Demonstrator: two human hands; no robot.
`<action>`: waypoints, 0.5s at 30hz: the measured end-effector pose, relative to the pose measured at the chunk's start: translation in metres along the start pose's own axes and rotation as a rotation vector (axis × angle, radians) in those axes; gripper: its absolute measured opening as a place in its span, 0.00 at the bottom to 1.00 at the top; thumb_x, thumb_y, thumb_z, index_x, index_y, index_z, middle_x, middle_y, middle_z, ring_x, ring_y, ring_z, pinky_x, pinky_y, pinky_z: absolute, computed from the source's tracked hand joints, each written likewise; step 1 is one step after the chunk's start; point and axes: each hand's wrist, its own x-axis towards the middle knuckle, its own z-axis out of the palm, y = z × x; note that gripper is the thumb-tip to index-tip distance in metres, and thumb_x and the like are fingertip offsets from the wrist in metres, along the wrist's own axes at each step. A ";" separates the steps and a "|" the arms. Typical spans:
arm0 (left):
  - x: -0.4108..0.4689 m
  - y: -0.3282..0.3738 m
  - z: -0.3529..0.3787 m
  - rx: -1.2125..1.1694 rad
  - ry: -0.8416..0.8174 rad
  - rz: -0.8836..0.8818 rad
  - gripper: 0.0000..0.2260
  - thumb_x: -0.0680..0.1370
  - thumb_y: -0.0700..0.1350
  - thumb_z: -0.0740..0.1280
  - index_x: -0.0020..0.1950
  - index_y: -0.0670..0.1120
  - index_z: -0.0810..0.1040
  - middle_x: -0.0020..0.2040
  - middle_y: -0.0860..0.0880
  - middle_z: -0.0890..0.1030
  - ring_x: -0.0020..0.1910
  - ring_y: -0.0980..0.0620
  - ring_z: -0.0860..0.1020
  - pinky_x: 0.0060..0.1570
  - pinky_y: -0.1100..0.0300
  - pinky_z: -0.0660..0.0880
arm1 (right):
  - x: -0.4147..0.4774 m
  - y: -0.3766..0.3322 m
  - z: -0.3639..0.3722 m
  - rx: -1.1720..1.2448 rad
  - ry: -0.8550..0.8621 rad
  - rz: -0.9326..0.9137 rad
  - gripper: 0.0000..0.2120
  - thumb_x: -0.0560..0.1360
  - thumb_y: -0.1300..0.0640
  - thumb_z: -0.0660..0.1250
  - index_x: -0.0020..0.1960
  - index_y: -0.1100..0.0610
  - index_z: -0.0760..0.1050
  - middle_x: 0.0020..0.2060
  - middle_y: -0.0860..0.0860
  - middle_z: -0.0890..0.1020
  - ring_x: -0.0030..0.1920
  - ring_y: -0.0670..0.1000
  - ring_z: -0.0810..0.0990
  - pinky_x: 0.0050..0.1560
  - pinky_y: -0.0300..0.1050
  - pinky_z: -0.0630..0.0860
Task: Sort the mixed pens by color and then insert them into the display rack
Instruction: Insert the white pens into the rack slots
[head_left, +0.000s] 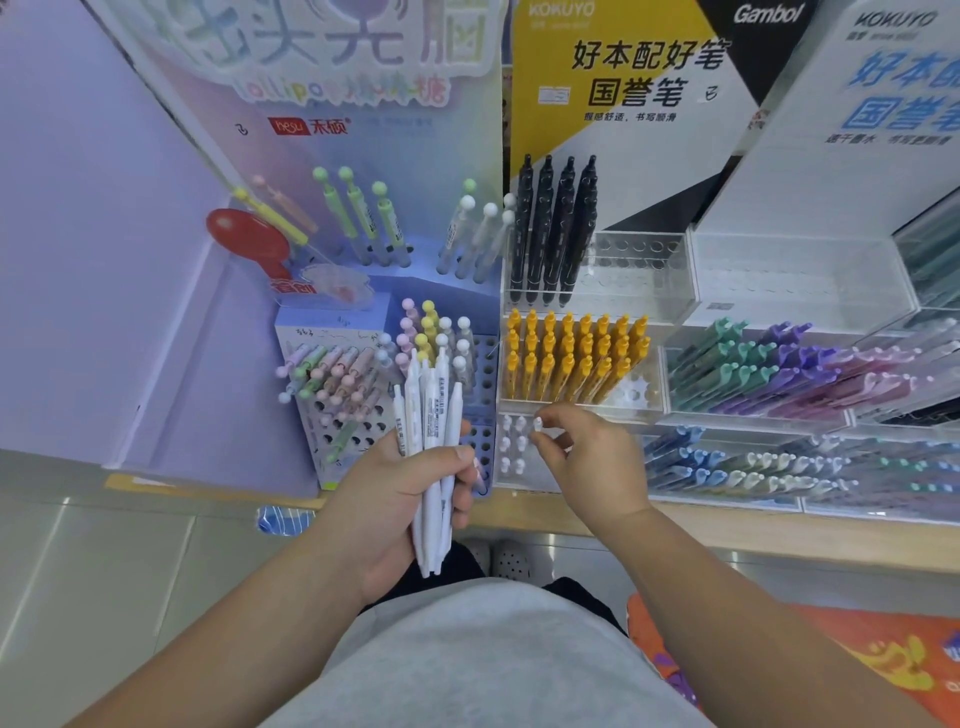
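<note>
My left hand (387, 499) grips a bundle of several white pens (432, 457), held upright in front of the shelf. My right hand (587, 457) pinches the top of one white pen (538, 425) that stands in the lowest clear tier of the acrylic display rack (649, 413), beside several other white pens (511, 447) in their holes. The tier above holds rows of yellow pens (571, 358). Black pens (553, 234) stand in the top tier.
A blue perforated stand (485, 374) with pastel ball-topped pens sits left of the rack. To the right, clear trays hold green, purple, pink and blue pens (779, 374). The wooden shelf edge (727, 525) runs below them.
</note>
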 end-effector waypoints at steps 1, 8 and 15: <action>0.000 0.002 -0.002 0.017 -0.014 -0.003 0.19 0.68 0.38 0.73 0.57 0.40 0.79 0.35 0.43 0.78 0.29 0.49 0.73 0.30 0.57 0.74 | 0.000 -0.001 0.001 -0.010 0.001 0.014 0.08 0.73 0.56 0.75 0.52 0.53 0.83 0.42 0.49 0.86 0.37 0.51 0.83 0.35 0.40 0.75; -0.003 0.015 -0.014 0.064 -0.170 -0.064 0.16 0.69 0.40 0.70 0.57 0.40 0.78 0.36 0.41 0.78 0.29 0.48 0.73 0.29 0.56 0.71 | -0.008 -0.016 -0.010 -0.008 -0.039 0.152 0.09 0.74 0.52 0.74 0.54 0.52 0.81 0.45 0.44 0.83 0.35 0.42 0.78 0.34 0.30 0.68; 0.000 0.022 -0.019 0.247 -0.268 -0.009 0.10 0.71 0.40 0.72 0.50 0.40 0.78 0.38 0.39 0.82 0.29 0.47 0.76 0.31 0.56 0.72 | -0.010 -0.100 -0.069 0.702 -0.064 0.497 0.04 0.76 0.55 0.71 0.45 0.55 0.82 0.38 0.51 0.85 0.34 0.47 0.82 0.38 0.44 0.79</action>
